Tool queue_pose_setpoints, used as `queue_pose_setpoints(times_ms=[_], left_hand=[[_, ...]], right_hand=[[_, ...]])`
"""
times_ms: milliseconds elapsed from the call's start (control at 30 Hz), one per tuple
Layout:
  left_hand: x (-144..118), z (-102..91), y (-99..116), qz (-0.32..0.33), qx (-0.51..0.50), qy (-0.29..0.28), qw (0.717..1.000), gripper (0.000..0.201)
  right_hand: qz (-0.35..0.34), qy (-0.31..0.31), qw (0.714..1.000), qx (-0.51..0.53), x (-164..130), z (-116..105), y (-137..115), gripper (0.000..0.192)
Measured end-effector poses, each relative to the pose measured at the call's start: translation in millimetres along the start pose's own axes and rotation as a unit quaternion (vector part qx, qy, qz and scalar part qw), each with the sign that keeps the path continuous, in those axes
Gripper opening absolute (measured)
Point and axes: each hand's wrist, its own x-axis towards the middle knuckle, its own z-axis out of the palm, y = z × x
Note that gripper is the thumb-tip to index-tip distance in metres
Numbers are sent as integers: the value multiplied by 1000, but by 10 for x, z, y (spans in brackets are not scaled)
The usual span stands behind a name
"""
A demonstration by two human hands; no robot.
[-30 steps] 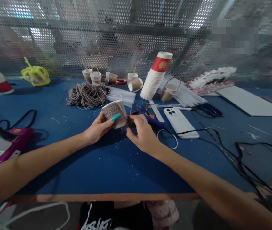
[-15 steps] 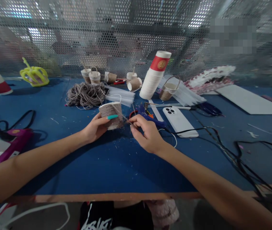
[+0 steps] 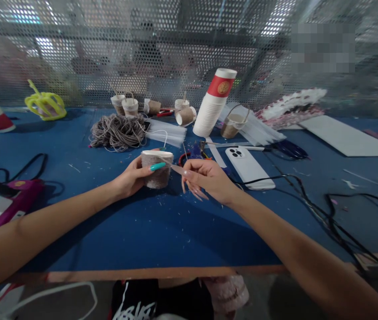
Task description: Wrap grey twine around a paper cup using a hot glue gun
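A paper cup (image 3: 157,171) wrapped in grey-brown yarn stands almost upright above the blue table, its white rim showing. My left hand (image 3: 132,178) is closed around its left side, with the thumb's turquoise nail across the front. From near the rim a yarn strand (image 3: 168,163) slants down to my right hand (image 3: 204,177). Thumb and index finger of that hand pinch it close to the cup's right side, while the other fingers hang loosely below. Behind the cup lies a tangled heap of grey yarn (image 3: 118,132).
Behind my right hand are a blue glue gun (image 3: 195,150) and a white phone (image 3: 251,169). A tall stack of paper cups (image 3: 211,109) leans further back, near a small basket-like cup (image 3: 231,126). Black cables (image 3: 304,195) cross the right side. A magenta tool (image 3: 25,195) lies left.
The cup has turned more upright and shifted slightly right and down. My right hand's lower fingers have uncurled, and its fingertips now sit closer to the cup.
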Motion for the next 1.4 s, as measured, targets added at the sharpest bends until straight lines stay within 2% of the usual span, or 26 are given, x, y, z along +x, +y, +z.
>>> queue_pose_setpoints(times_ms=[167,300,633,1000,1400], left_hand=[[4,5,-4,-1,-7,-17,1000,83],[10,-19,-16,-12,-17,-7,1000,78],[22,-97,-58,-5,-14,-23,1000,68],[15,-58,-39,-5,-20,-25,999,62],[12,-83,-52,-4,-15,-45,999,51]], right_hand=[[-19,38,999,-7,8,9,-2,39],[-35,71,997,-24,20,-2,18,41],[-32,133,989,-56,35,21,15,40],[-52,128,988,-70,47,-2,72,42],[-63,166,975,-136,54,27,23,44]])
